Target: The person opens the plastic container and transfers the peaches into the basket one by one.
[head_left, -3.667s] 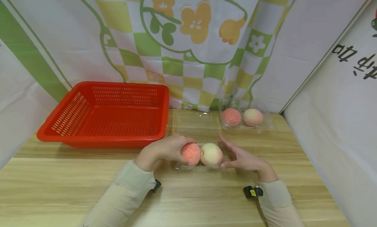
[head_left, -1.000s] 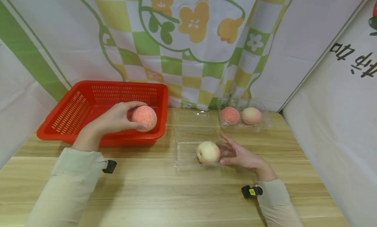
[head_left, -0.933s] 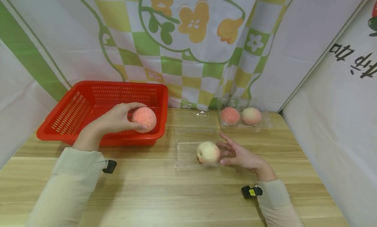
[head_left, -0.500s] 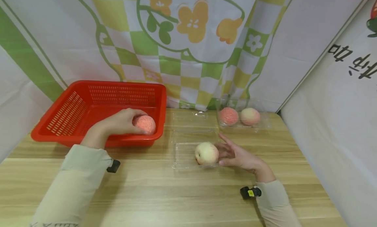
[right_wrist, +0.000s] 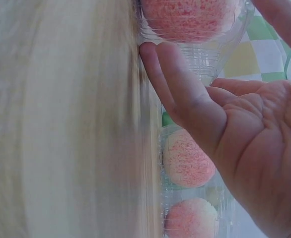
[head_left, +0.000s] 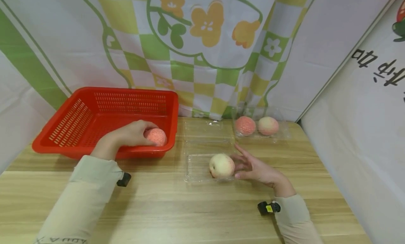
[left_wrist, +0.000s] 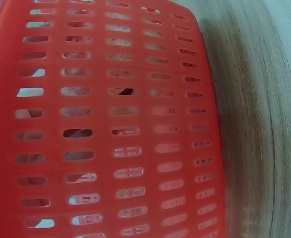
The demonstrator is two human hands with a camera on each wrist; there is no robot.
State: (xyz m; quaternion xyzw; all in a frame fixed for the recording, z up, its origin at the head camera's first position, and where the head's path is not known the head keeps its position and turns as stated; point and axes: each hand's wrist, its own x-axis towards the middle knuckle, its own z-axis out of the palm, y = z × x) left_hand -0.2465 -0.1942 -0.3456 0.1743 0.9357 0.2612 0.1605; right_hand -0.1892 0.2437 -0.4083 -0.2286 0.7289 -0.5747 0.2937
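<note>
In the head view my left hand (head_left: pixel 134 133) reaches over the front rim of the red plastic basket (head_left: pixel 107 152) and grips a coral-pink peach (head_left: pixel 156 136) low inside it. The basket's slotted wall (left_wrist: pixel 101 116) fills most of the left wrist view, with the hand only glimpsed through the slots. My right hand (head_left: pixel 257 170) rests at the right end of a clear plastic clamshell box (head_left: pixel 197 166), its fingers spread and their tips at the wall. That box lies open, lid folded back, with one cream-coloured peach (head_left: pixel 222 166) in its right half.
Behind to the right stands another clear box (head_left: pixel 284 129) with a pink peach (head_left: pixel 245 126) and a cream-pink peach (head_left: pixel 268 126). A checked floral curtain (head_left: pixel 205 71) hangs along the back of the wooden table (head_left: pixel 196 212).
My left hand has taken the pink peach out of the open box, carried it left over the basket, and lowered it inside. The right hand has stayed by the box.
</note>
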